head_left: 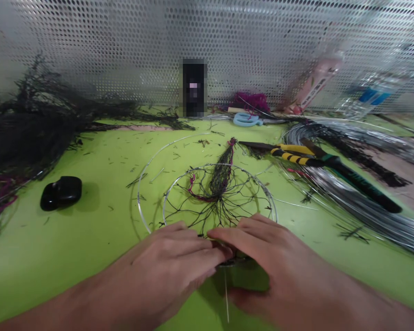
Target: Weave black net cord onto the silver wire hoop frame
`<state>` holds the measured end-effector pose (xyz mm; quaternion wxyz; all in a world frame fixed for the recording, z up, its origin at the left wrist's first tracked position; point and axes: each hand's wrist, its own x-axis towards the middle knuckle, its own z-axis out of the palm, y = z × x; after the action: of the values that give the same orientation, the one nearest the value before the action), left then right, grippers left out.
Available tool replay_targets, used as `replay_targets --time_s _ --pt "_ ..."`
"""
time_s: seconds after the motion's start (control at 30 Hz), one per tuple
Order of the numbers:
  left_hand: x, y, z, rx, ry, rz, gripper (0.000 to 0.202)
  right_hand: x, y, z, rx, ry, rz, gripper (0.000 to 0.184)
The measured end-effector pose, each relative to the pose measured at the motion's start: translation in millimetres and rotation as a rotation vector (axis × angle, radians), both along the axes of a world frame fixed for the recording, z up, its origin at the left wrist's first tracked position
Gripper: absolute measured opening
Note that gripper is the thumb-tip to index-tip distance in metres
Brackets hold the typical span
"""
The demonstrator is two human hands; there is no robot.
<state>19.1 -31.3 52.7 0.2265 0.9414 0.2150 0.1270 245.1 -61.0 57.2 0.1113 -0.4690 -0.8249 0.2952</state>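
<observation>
A round wire hoop [164, 202] lies in front of me, with black netting [220, 200] strung across its inside. The net gathers into a bunched black tail [222, 174], tied with magenta cord at its top. My left hand [182, 262] has its fingers closed over the near edge of the hoop. Beside it, my right hand [258, 253] reaches to the same spot, index finger and thumb apart around the rim. A thin wire end [227, 294] sticks out toward me below the hands. The exact grip is partly hidden under the fingers.
A coil of silver wire [331, 193], yellow-black pliers [293, 155] and a green-black handled tool [362, 181] lie right. Blue-handled scissors [246, 120], a pink bottle [317, 82] and a clear bottle [369, 96] are behind. Left are black netting [31, 124] and a black case [62, 192].
</observation>
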Motion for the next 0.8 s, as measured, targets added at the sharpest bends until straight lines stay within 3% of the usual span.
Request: replay_targets --time_s 0.1,0.37,0.8 --pt "-0.7 -0.2 1.2 0.029 0.018 0.007 0.033 0.6 -2.1 4.8 0.02 0.0 0.042 0.027" --pt "-4.4 -1.9 2.9 0.005 -0.001 0.036 0.03 0.4 -1.1 -2.2 0.068 0.067 -0.015 0.047" --pt "-2.7 -4.5 1.6 -0.016 0.03 0.106 0.022 -1.1 -3.2 -6.5 0.199 0.084 -0.013 0.06"
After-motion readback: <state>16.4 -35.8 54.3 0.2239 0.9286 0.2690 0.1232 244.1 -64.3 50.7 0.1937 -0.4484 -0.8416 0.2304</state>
